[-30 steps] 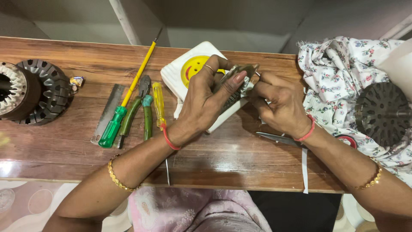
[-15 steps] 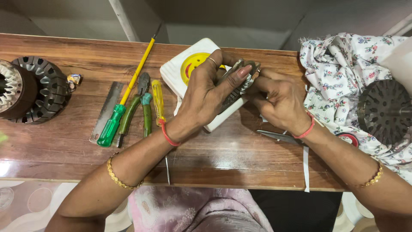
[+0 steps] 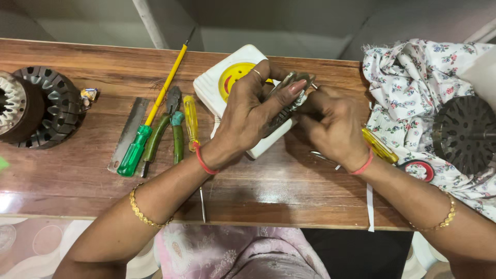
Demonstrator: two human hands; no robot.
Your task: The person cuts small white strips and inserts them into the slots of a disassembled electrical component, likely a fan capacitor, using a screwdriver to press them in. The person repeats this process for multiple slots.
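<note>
Partly hidden: a small grey metal part (image 3: 287,106) sits between both hands, its shape masked by fingers. Left hand (image 3: 248,121) curled around it, thumb and forefinger pinching its top edge. Right hand (image 3: 333,126) closed against its other side; grip hard to make out. Beneath them, a white box with yellow disc (image 3: 219,85) lies on the wooden surface (image 3: 289,191). 2 screwdrivers and green-handled pliers (image 3: 164,132) lie left. Dark motor stator (image 3: 31,106) cut off at left edge.
</note>
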